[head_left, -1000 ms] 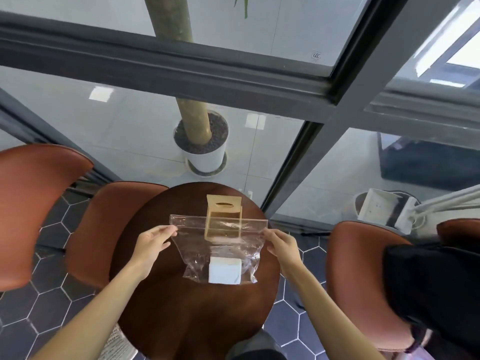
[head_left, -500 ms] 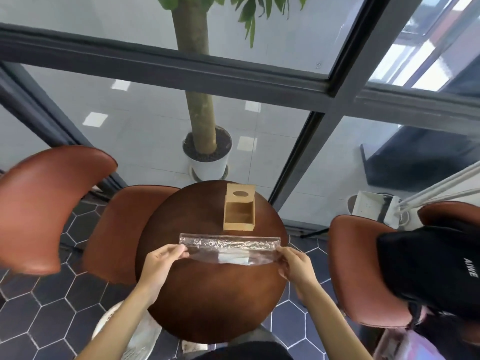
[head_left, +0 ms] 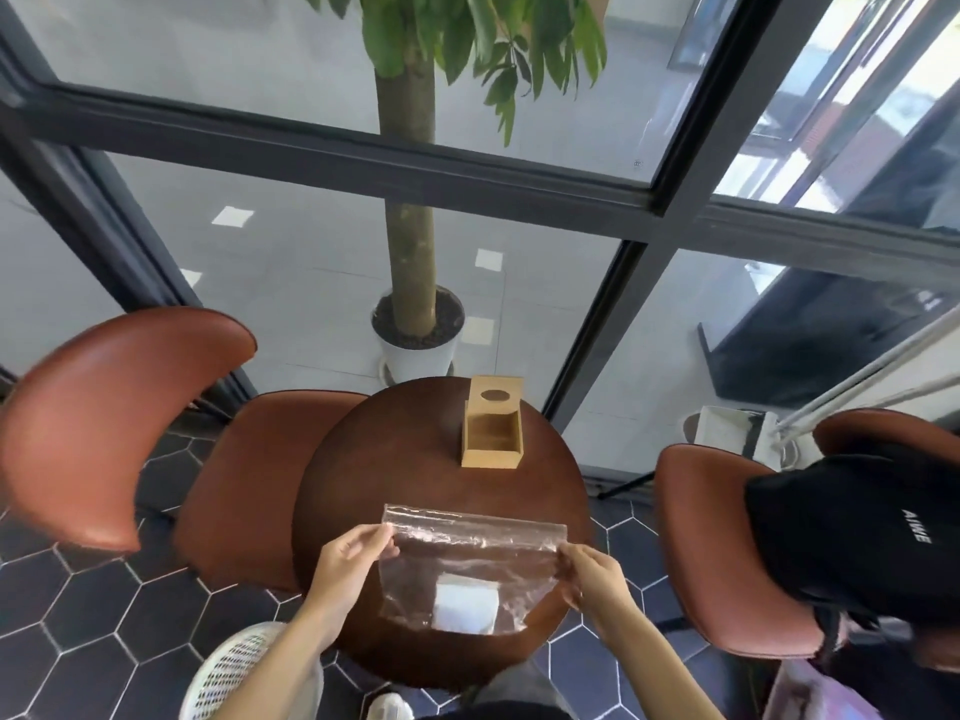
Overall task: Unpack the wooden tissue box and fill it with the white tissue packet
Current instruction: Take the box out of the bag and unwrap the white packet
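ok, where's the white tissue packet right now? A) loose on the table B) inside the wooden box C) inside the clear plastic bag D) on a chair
C: the white tissue packet shows through the clear plastic bag that both hands hold, while the wooden tissue box stands empty farther back on the table.

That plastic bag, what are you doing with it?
A person is holding a clear plastic bag over a round wooden table, the left hand pinching one top corner and the right hand the other. The white tissue packet is inside the bag, near the bottom. The wooden tissue box is already out, standing empty at the far side of the table with its lid slid back.
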